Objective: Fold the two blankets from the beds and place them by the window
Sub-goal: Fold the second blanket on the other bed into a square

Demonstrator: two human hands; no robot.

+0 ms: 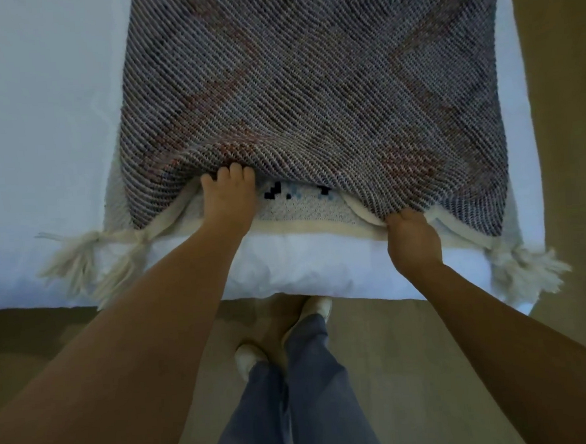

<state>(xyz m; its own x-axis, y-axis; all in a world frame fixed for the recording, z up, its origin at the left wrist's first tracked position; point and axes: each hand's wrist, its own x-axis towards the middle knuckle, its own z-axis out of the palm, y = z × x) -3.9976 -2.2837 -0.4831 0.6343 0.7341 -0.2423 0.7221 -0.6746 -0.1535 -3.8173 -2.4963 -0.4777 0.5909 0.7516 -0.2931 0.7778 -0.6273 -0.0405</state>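
A grey-and-pink knitted blanket (pixel 311 93) lies folded on the white bed (pixel 39 134), its cream tassels (pixel 77 259) hanging over the near edge. My left hand (pixel 228 201) reaches under the top layer, fingers curled over its lifted edge. My right hand (pixel 412 238) is closed on the blanket's near edge further right. Between the hands the raised layer shows a pale inner face with small black marks (pixel 304 200).
The bed's near edge (pixel 288 284) runs across the middle of the view. Below it is a tan wooden floor (pixel 378 354) with my legs in grey trousers and pale shoes (pixel 248 358). Floor also shows to the right of the bed (pixel 565 102).
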